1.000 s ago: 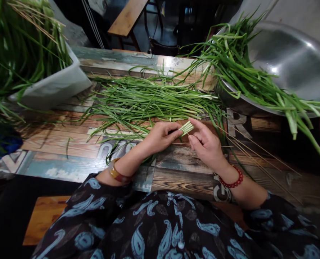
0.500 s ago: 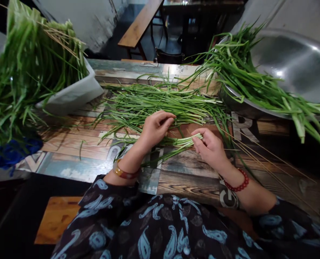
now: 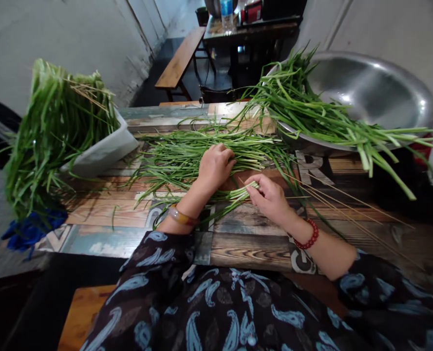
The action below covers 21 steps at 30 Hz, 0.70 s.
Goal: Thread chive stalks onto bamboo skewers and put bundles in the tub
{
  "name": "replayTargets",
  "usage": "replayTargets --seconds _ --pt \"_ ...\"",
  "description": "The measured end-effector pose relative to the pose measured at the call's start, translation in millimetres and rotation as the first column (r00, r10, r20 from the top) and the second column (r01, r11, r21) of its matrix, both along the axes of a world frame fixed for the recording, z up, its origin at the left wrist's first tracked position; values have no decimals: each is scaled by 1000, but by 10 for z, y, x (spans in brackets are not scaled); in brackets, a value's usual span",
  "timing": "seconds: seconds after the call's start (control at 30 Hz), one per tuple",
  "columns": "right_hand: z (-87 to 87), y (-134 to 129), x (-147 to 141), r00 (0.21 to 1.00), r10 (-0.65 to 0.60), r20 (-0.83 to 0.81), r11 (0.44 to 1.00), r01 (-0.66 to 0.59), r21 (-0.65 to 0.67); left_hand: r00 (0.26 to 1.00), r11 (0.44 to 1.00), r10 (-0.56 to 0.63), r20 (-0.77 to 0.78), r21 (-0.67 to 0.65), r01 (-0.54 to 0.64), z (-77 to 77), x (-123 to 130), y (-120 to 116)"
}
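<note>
A small bundle of chives (image 3: 239, 194), pale ends together, is pinched between the thumb and fingers of my right hand (image 3: 269, 197). Its green leaves trail leftward beneath my left forearm. On the near edge of a spread pile of chives (image 3: 187, 151) rests my left hand (image 3: 216, 166), its fingers curled down among the stalks. The fingertips are partly hidden, and the stalks under them are hard to pick out. The pile's whitish ends point right, towards the metal bowl.
More chives (image 3: 296, 105) hang over the rim of a large metal bowl (image 3: 413, 92) at the right. At the left a white tub (image 3: 99, 151) holds upright chives topped with thin sticks. Several thin sticks (image 3: 351, 209) lie on the patterned wooden table (image 3: 253, 246). A blue cloth (image 3: 37, 229) lies at far left.
My left hand has shifted up onto the pile, and its fingers have bent down into the stalks. My right hand still pinches the bundle. The head view has tilted up and turned slightly.
</note>
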State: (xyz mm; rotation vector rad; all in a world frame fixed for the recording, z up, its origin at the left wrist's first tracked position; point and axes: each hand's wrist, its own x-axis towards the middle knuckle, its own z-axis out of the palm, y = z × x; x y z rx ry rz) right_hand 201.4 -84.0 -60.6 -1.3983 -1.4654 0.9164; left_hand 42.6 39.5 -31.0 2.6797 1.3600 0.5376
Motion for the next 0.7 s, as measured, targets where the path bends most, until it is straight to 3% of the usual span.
replayTargets --seconds 0.07,0.17,0.3,0.4,0.5,0.57,0.7 --pt "1 7 -4 1000 6 -12 1000 -6 12 999 1000 1 49 -12 -1 -44 12 35" --pt "1 10 -5 1000 1 -21 1000 -1 19 969 996 -18 248 -85 40 -29 -30 40" --pt "5 1 2 999 4 -36 1000 -3 25 831 945 -36 554 -252 209 147 -141 -123" --pt "23 -15 6 999 5 -40 1000 -4 28 706 805 98 702 -473 358 236 -216 -308" --pt "51 -33 5 1000 8 -23 1000 -7 26 599 662 286 748 -606 441 205 -258 -420" --pt "69 -46 5 1000 15 -8 1000 -15 27 551 638 355 755 -627 448 150 -270 -440" --pt "91 -82 16 1000 12 14 1000 -12 16 520 660 427 740 -648 380 76 -272 -435"
